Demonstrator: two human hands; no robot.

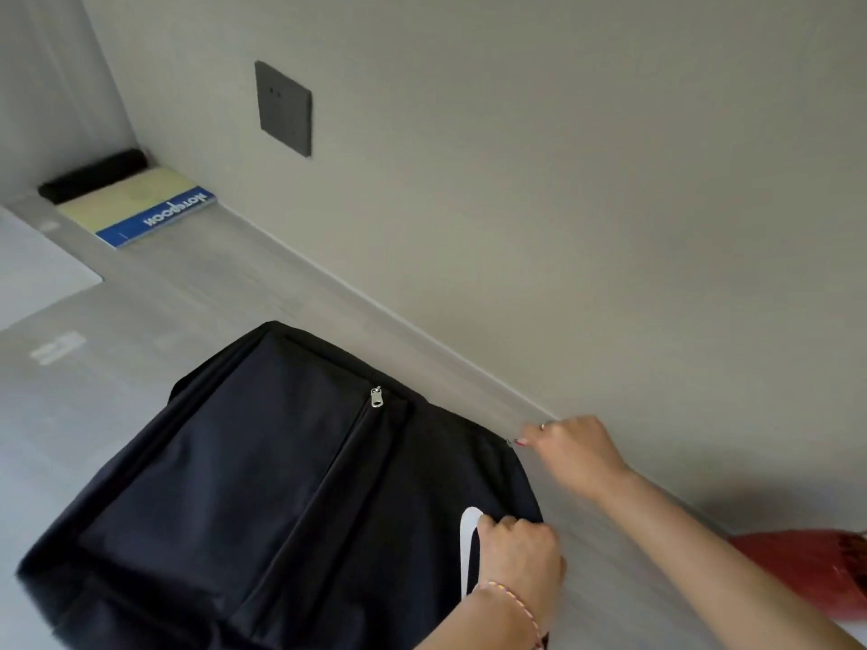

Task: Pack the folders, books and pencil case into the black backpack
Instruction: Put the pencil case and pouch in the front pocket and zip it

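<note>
Fingers of the right hand (570, 455) are pinched narrow at the backpack's (244, 485) far right corner, closed on something small and dark at the edge of the fabric; it looks like a zipper pull, though blur makes that uncertain. A ring shows on one finger. Left hand (518, 553) is curled into a loose fist on the near right part of the bag, gripping the black cloth just beside a white curved mark (467, 546) printed there; a thin bracelet (513, 602) circles that wrist. Both hands sit on the same side of the bag, the right one farther from the camera and close to the wall (563, 180), the left one nearer. Backpack lies flat on a pale grey table (164, 297), spreading leftward and away from the hands, with a silver zipper pull (376, 397) at the top of a closed front pocket, well apart from either hand. Far off in the left corner, against the wall, a blue and yellow notebook (140, 208) lies flat with a black case (91, 175) just behind it, touching or nearly so. A white sheet (33, 269) lies at the left edge. A red object (816, 574) sits by the right forearm, low right. A dark plate (284, 107) is set in the wall above.
</note>
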